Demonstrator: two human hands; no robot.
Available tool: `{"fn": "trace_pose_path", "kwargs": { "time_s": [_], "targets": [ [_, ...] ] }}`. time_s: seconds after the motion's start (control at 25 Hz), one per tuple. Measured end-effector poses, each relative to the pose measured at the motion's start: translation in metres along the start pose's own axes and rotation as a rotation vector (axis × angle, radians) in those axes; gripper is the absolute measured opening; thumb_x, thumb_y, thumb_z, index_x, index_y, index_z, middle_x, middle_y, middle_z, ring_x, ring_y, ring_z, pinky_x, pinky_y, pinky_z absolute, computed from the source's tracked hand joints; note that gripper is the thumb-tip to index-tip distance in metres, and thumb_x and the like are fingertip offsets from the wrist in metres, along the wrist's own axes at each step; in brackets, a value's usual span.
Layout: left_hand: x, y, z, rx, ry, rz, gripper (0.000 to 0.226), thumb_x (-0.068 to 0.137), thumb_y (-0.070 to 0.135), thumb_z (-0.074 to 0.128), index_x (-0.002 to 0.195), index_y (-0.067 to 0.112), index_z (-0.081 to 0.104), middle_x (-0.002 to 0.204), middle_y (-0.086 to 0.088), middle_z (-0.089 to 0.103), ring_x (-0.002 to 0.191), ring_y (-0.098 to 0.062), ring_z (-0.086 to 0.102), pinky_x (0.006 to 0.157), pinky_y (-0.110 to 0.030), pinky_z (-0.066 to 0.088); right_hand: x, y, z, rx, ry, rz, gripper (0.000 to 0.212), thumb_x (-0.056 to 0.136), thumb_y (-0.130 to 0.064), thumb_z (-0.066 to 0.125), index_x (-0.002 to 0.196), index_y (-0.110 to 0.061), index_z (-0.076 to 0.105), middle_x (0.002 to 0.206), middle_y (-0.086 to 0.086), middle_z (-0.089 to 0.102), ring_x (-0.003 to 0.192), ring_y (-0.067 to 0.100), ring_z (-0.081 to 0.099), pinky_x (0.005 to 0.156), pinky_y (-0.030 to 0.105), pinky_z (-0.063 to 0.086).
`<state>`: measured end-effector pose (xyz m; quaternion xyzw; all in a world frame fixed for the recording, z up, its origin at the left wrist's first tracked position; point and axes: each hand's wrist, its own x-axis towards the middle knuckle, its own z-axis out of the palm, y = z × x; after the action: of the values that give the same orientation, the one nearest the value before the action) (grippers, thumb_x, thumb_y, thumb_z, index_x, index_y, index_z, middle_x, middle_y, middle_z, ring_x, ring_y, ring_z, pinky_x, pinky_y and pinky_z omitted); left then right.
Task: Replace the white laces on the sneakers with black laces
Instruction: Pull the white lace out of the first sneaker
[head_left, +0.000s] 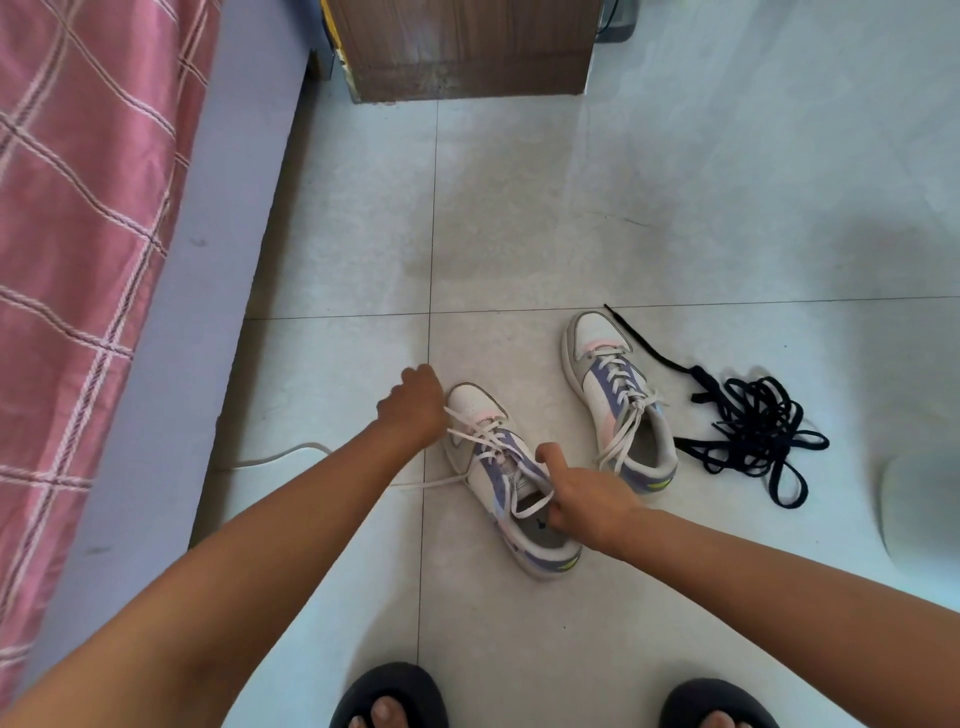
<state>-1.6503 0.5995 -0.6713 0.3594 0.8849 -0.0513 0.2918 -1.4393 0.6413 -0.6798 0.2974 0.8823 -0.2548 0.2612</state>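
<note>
Two white sneakers with purple panels lie on the tiled floor. The near sneaker has its white lace partly loosened, with one end trailing left across the floor. My left hand grips a strand of that lace beside the toe. My right hand holds the sneaker's collar near the tongue, thumb raised. The far sneaker is still laced in white and lies untouched. A tangled pile of black laces lies to its right.
A bed with a pink checked sheet and purple frame runs along the left. A wooden cabinet stands at the back. A white cable lies by the bed. My feet in black slippers are at the bottom.
</note>
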Motion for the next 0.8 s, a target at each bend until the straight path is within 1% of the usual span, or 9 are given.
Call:
{"fn": "trace_pose_path", "kwargs": {
  "time_s": [0.08,0.16,0.28,0.36,0.44,0.48,0.64,0.72,0.8],
  "targets": [
    [-0.004,0.005,0.007,0.222,0.049,0.440,0.053,0.091,0.019,0.057,0.139,0.017,0.036,0.140,-0.006,0.041,0.126,-0.027,0.043,0.098,-0.041,0.036,0.001,0.000,-0.001,-0.031,0.000,-0.019,0.049,0.088,-0.020,0.053,0.127,-0.016,0.024,0.076,0.005,0.053,0.067,0.028,0.050,0.057,0.033,0.038],
    [-0.012,0.015,0.011,0.364,0.041,0.874,0.042,0.095,0.017,0.049,0.136,0.022,0.045,0.138,0.000,0.048,0.128,-0.022,0.041,0.097,-0.037,0.032,0.003,0.000,-0.001,-0.055,-0.005,-0.029,0.050,0.088,-0.021,0.053,0.128,-0.015,0.024,0.086,0.010,0.061,0.070,0.029,0.053,0.057,0.034,0.038],
    [-0.020,0.028,0.013,0.644,0.068,1.014,0.025,0.095,0.010,0.043,0.115,0.016,0.057,0.115,-0.002,0.059,0.111,-0.024,0.051,0.086,-0.033,0.030,0.003,0.000,-0.001,-0.051,-0.014,-0.031,0.049,0.088,-0.021,0.052,0.128,-0.016,0.024,0.090,0.012,0.063,0.070,0.028,0.051,0.057,0.034,0.037],
    [-0.013,0.031,0.001,0.659,0.229,0.894,0.026,0.092,0.004,0.042,0.112,0.014,0.055,0.111,-0.005,0.058,0.106,-0.026,0.054,0.088,-0.036,0.031,0.001,0.000,-0.003,-0.039,-0.032,-0.040,0.049,0.088,-0.019,0.051,0.129,-0.015,0.025,0.083,0.011,0.057,0.069,0.027,0.050,0.058,0.034,0.038],
    [0.006,0.022,-0.026,0.420,0.407,0.547,0.033,0.089,-0.001,0.041,0.115,0.012,0.056,0.116,-0.007,0.058,0.108,-0.028,0.054,0.090,-0.037,0.033,-0.001,0.000,-0.004,-0.023,-0.034,-0.034,0.048,0.088,-0.018,0.051,0.129,-0.015,0.025,0.079,0.008,0.052,0.068,0.027,0.049,0.059,0.033,0.038],
    [0.013,0.017,-0.037,0.300,0.425,0.420,0.034,0.090,-0.001,0.040,0.116,0.012,0.057,0.117,-0.007,0.058,0.108,-0.029,0.055,0.089,-0.036,0.034,-0.001,-0.001,-0.005,-0.022,-0.031,-0.031,0.048,0.088,-0.018,0.051,0.129,-0.015,0.025,0.077,0.007,0.051,0.068,0.027,0.049,0.059,0.033,0.038],
    [0.006,0.015,-0.029,-0.040,0.474,0.282,0.025,0.095,0.008,0.038,0.109,0.008,0.059,0.111,-0.010,0.060,0.098,-0.030,0.058,0.075,-0.029,0.036,-0.001,-0.001,-0.004,0.004,-0.027,-0.021,0.048,0.087,-0.019,0.052,0.128,-0.014,0.026,0.074,0.005,0.048,0.068,0.027,0.049,0.060,0.033,0.039],
    [0.013,0.006,-0.044,-0.328,0.633,0.040,0.025,0.096,0.011,0.036,0.105,0.005,0.058,0.108,-0.013,0.061,0.098,-0.032,0.058,0.076,-0.033,0.041,-0.002,-0.002,-0.001,0.030,-0.028,-0.010,0.048,0.087,-0.019,0.053,0.127,-0.015,0.027,0.078,0.006,0.051,0.068,0.027,0.050,0.059,0.032,0.038],
    [0.025,-0.003,-0.060,-0.435,0.567,0.030,0.024,0.096,0.015,0.040,0.104,0.004,0.061,0.105,-0.014,0.064,0.098,-0.033,0.060,0.082,-0.036,0.046,-0.005,-0.002,0.003,0.073,-0.029,0.018,0.047,0.087,-0.021,0.053,0.125,-0.015,0.027,0.080,0.007,0.054,0.068,0.027,0.051,0.055,0.030,0.036]
  ]
}}
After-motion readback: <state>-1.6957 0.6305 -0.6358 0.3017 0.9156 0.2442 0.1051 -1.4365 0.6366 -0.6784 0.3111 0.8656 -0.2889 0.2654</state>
